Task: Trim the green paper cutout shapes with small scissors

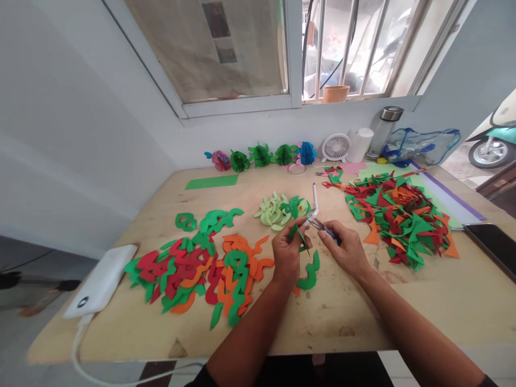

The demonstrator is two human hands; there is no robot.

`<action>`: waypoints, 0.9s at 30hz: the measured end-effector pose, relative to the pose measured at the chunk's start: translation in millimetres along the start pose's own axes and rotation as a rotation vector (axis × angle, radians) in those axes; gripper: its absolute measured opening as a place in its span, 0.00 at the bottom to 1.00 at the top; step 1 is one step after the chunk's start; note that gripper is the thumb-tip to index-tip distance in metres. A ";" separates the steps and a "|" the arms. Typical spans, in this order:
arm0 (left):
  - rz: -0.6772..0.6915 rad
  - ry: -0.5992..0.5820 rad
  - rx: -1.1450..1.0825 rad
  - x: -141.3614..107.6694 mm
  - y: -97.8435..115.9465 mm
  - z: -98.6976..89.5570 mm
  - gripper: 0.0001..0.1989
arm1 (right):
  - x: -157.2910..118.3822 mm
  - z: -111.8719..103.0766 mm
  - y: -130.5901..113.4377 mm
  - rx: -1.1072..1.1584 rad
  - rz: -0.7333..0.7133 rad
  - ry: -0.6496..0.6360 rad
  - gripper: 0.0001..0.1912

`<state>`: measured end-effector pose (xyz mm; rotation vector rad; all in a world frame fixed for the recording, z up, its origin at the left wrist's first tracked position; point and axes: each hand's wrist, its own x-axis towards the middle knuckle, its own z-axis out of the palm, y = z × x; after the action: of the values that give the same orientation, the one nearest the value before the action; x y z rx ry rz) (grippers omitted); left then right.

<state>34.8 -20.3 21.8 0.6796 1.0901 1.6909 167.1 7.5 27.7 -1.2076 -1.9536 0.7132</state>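
Note:
My left hand [287, 250] is closed on a piece of green paper [299, 235], part of it hidden behind the fingers. My right hand [344, 244] grips a pair of scissors [331, 233] by the dark handles, blades pointing left toward the paper. Just beyond the blades lies a white pen-like stick [315, 196]. A curved green cutout [310, 273] rests on the table below my hands. Behind my left hand is a small heap of pale green cutouts [273, 209], with darker green ones beside it.
Green, red and orange cutouts [181, 269] spread over the wooden table's left side; angular scraps [403, 209] pile up at right. Paper figures [260, 155], a small fan [336, 147] and a glass bottle [385, 131] line the wall. A power bank [100, 282] and phone [492, 247] lie near the sides.

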 end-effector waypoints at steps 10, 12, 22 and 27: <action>0.005 0.006 0.029 -0.5 -3.2 -0.4 0.17 | -0.4 -0.6 -2.0 -0.042 -0.009 0.030 0.16; 0.008 0.009 0.031 -0.3 -3.5 -0.5 0.17 | -0.4 -0.6 -1.7 -0.048 -0.011 0.029 0.16; 0.025 -0.033 0.063 -2.8 -0.5 -0.5 0.18 | -0.9 -1.4 -4.2 -0.019 -0.046 0.016 0.16; 0.019 -0.034 0.091 -3.5 -0.6 -0.6 0.19 | -1.6 -2.6 -6.9 0.014 -0.074 -0.011 0.16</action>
<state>35.9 -23.7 21.2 0.7763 1.1457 1.6482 166.2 3.4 33.9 -1.1188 -1.9888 0.6956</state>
